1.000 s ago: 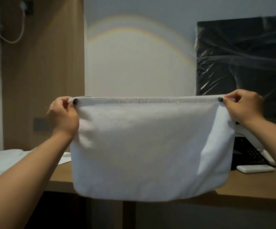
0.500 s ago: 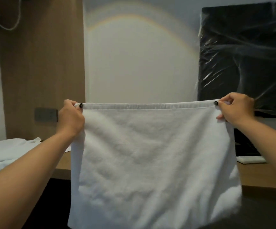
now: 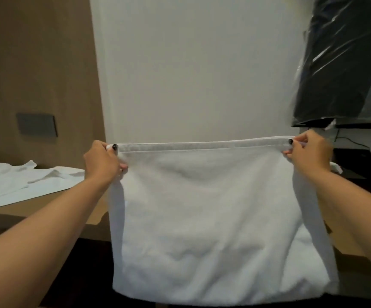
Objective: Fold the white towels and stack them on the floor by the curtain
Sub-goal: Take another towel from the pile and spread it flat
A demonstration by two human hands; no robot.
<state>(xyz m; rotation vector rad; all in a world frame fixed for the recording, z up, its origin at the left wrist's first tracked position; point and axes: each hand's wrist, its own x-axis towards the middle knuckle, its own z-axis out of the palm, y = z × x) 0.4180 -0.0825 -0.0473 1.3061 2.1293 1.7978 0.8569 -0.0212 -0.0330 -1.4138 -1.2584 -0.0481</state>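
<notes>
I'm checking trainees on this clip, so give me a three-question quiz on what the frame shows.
1. True or false: the towel lies flat on the desk.
2. Which hand grips the towel? A) the left hand only B) the right hand only C) both
3. Fill in: more white cloth lies on the desk to the person's ____.

Key: 1. False, it hangs in the air from its top edge. 2. C, one top corner each. 3. left.
</notes>
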